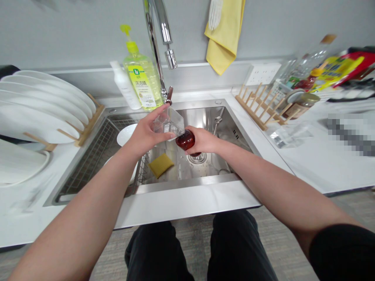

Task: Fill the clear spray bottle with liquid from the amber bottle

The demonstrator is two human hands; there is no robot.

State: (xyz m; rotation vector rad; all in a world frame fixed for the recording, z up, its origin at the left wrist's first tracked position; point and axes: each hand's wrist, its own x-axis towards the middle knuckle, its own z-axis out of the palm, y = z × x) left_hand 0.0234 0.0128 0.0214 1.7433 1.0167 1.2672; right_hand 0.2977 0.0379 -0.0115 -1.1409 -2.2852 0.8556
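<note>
As I run this rig from a distance, the head view alone supplies my findings. The left hand (143,132) is clamped on a clear container (169,121), gripped at its near side and tilted. The right hand (204,140) is closed round a dark red vessel (185,140), held just beside the container's lower corner; whether the two touch, I cannot tell. Both items are held up over the sink (202,117), the red one near the drain (198,158) in this view. A yellow sponge (161,165) lies in the basin, nearer the wire rack (93,146) on the left. The faucet (170,54) stands behind (no running water is visible to me).

For sound handling, I judge both grips should be firm, since wet surfaces may slip. I recommend holding the pair low over the basin, so that any drips fall inside, and steadying the container while the red vessel is turned slowly. Knocking its corner could chip or dislodge either item.
</note>
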